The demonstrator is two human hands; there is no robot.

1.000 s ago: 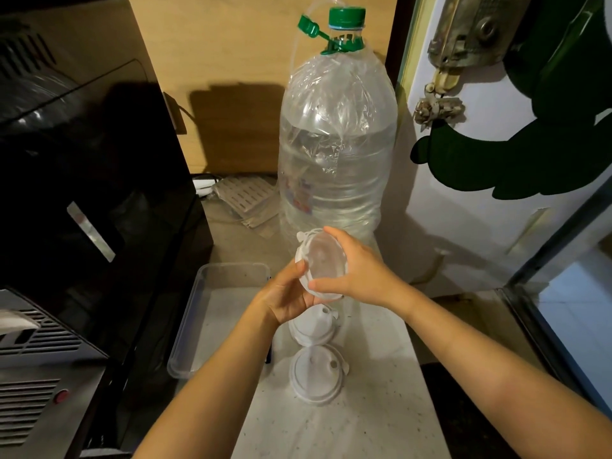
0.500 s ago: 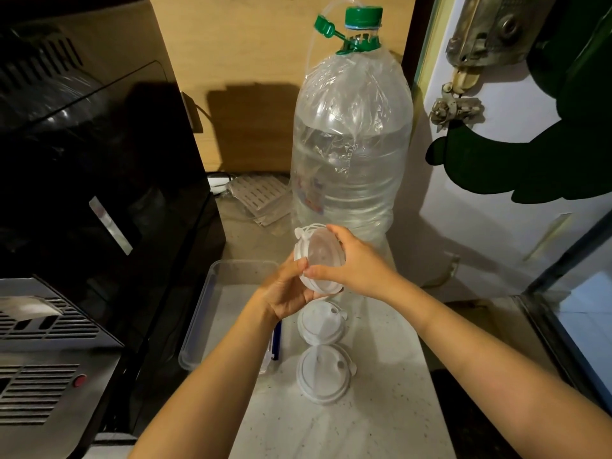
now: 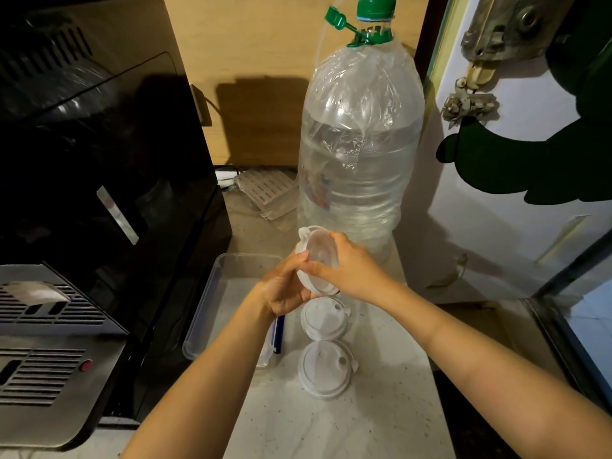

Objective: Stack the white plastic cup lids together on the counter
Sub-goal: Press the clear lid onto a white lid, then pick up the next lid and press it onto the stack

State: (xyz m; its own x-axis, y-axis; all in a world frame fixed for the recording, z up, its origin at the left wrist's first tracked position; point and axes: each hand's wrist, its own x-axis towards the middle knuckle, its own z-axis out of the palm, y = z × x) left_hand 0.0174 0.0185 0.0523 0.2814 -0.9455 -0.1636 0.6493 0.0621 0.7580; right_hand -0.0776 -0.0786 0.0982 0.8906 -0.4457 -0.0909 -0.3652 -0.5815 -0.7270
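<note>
A white plastic cup lid (image 3: 318,260) is held tilted on edge above the counter, its hollow underside facing me. My left hand (image 3: 285,286) grips its lower left rim and my right hand (image 3: 347,268) grips its right rim. Two more white lids lie flat on the pale speckled counter (image 3: 381,419) below my hands: one (image 3: 324,318) just under the held lid, the other (image 3: 326,369) nearer to me. Those two lie side by side, almost touching.
A large clear water bottle (image 3: 359,154) with a green cap stands right behind my hands. A clear plastic tray (image 3: 212,303) lies to the left, against a black appliance (image 3: 99,180). A white door (image 3: 516,200) bounds the right; the counter's right edge drops off.
The held lid stays between both hands, still tilted. The camera view has shifted a little, so the scene sits further right in the frame.
</note>
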